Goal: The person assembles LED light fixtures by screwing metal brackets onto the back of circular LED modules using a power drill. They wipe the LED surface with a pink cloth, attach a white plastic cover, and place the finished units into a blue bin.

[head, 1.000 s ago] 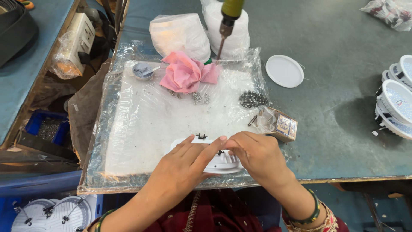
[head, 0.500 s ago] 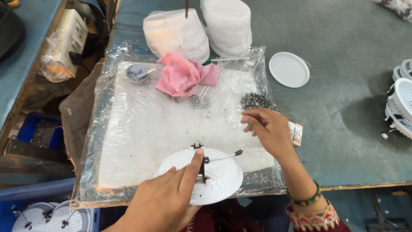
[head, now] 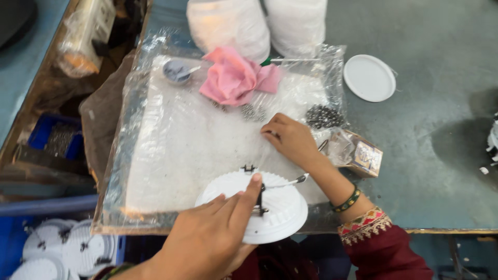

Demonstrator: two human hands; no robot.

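My left hand (head: 210, 238) lies on a round white ribbed lamp housing (head: 277, 210) at the near edge of the table, index finger stretched across its back beside a small black clip and a metal spring arm. My right hand (head: 290, 137) rests further out on the plastic-covered white pad (head: 171, 150), fingers curled down close to a small pile of dark screws (head: 254, 111). Whether those fingers pinch a screw is hidden.
A pink cloth (head: 236, 78), a small grey dish (head: 176, 70), another heap of dark screws (head: 324, 116) and a small cardboard box (head: 365, 155) sit about the pad. White disc (head: 369, 78) lies right. Bagged white stacks (head: 228, 23) stand behind. More housings (head: 62, 249) lower left.
My right hand left the housing and moved out across the pad toward the screws near the pink cloth. My left hand stays on the housing. The view shifted closer.
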